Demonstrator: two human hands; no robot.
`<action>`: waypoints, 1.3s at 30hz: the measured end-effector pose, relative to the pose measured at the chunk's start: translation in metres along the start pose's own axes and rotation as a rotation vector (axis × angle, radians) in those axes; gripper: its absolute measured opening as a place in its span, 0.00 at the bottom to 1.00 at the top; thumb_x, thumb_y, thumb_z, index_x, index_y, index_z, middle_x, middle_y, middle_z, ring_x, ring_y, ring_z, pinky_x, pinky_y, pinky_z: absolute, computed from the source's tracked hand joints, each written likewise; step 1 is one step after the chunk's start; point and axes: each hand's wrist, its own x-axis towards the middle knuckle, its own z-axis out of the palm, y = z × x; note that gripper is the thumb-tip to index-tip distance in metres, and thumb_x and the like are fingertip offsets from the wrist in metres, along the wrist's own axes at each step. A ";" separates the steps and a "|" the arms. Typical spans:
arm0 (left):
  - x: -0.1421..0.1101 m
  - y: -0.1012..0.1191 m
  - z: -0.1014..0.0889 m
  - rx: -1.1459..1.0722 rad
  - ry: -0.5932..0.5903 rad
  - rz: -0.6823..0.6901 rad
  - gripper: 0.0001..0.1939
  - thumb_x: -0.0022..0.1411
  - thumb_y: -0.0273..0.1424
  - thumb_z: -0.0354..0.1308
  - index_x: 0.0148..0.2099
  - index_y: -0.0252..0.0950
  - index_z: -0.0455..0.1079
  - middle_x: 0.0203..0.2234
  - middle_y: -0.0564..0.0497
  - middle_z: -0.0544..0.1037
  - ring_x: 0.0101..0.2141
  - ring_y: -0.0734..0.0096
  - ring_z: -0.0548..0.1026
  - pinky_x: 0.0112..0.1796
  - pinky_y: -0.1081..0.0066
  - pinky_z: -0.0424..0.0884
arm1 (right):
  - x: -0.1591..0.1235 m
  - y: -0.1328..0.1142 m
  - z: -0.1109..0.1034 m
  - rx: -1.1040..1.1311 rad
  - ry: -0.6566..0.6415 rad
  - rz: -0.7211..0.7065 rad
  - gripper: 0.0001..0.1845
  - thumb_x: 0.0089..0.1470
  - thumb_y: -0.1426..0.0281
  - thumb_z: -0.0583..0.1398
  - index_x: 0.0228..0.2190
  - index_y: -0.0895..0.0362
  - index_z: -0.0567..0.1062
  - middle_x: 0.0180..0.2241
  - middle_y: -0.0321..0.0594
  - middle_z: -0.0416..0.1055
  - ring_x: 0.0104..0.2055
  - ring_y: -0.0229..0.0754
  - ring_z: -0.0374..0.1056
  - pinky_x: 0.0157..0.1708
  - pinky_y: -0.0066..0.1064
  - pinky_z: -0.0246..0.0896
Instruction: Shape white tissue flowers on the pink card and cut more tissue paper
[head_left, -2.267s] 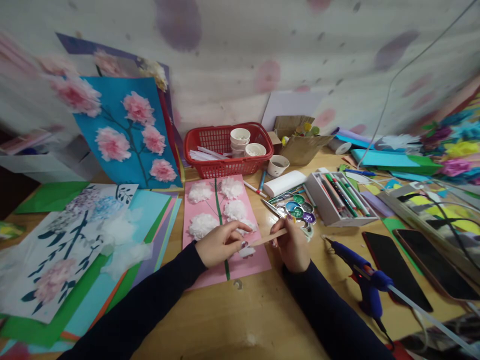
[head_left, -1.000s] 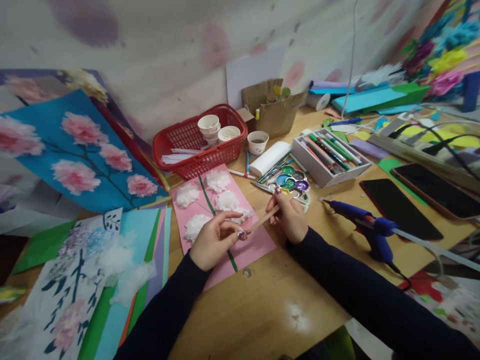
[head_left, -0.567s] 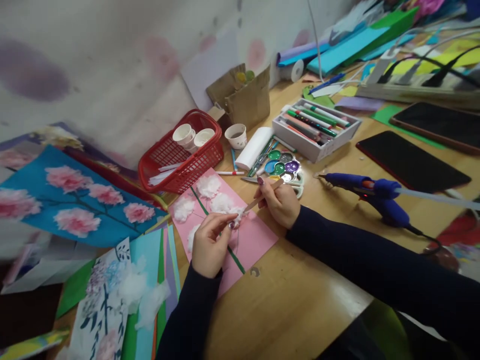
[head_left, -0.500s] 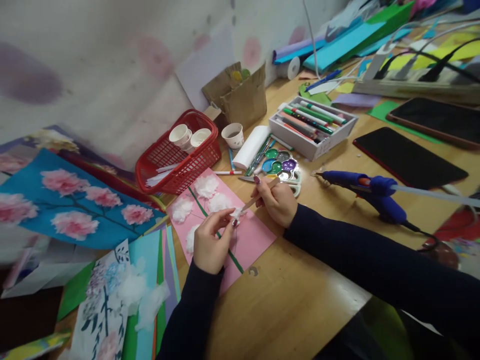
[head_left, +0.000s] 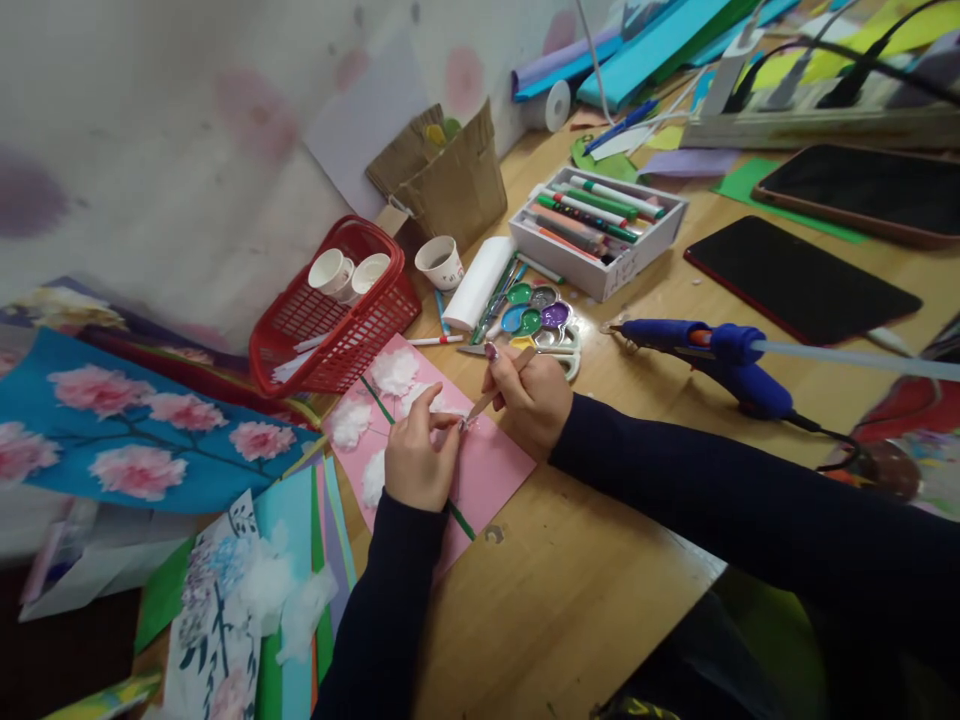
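A pink sheet of paper (head_left: 491, 478) lies on the table, with several white cotton puffs (head_left: 395, 371) and a painted green stem (head_left: 460, 520) on it. Over its middle, my left hand (head_left: 420, 455) is closed, thumb and fingertips pinching a small white cotton tuft (head_left: 454, 413) that is mostly hidden. My right hand (head_left: 532, 402) grips a flat wooden craft stick (head_left: 484, 402), whose tip meets the tuft by my left thumb. Just beyond the right hand are scissors (head_left: 571, 362) and a paint palette (head_left: 529, 320).
A red basket (head_left: 375, 330) with paper cups stands behind the sheet. Nearby are a paper cup (head_left: 441, 264) and a box of markers (head_left: 611, 275). A blue glue gun (head_left: 675, 340) and a phone (head_left: 802, 280) lie right. Loose cotton (head_left: 304, 610) rests on coloured papers at left.
The view has shifted slightly, so most things sit further left and higher. The stick's tip is closer to my left thumb, and less of the cotton shows between the fingers.
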 end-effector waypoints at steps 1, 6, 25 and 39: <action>0.000 0.001 0.000 0.020 -0.001 0.020 0.22 0.54 0.25 0.58 0.52 0.36 0.61 0.30 0.51 0.80 0.34 0.65 0.78 0.42 0.65 0.68 | -0.001 -0.001 0.000 -0.018 -0.002 -0.018 0.25 0.62 0.61 0.44 0.19 0.55 0.67 0.13 0.32 0.63 0.16 0.32 0.60 0.23 0.26 0.53; 0.001 0.003 0.000 0.094 -0.004 0.090 0.23 0.55 0.24 0.58 0.53 0.37 0.61 0.30 0.52 0.80 0.36 0.64 0.78 0.44 0.63 0.65 | -0.003 -0.004 0.000 -0.102 -0.043 -0.052 0.23 0.62 0.63 0.45 0.18 0.55 0.67 0.14 0.32 0.64 0.18 0.33 0.60 0.24 0.26 0.52; -0.005 0.000 -0.013 0.082 -0.042 0.109 0.20 0.57 0.26 0.55 0.53 0.36 0.61 0.37 0.48 0.79 0.36 0.66 0.76 0.42 0.64 0.67 | -0.006 0.003 0.004 -0.252 -0.161 -0.115 0.21 0.61 0.64 0.46 0.22 0.57 0.69 0.16 0.35 0.66 0.20 0.35 0.61 0.24 0.27 0.50; -0.016 -0.004 -0.026 0.200 0.058 0.211 0.12 0.56 0.24 0.55 0.44 0.34 0.69 0.34 0.48 0.79 0.35 0.63 0.76 0.39 0.63 0.67 | -0.005 -0.004 -0.002 -0.066 -0.025 -0.060 0.24 0.62 0.62 0.46 0.19 0.56 0.68 0.13 0.32 0.63 0.17 0.32 0.61 0.22 0.25 0.55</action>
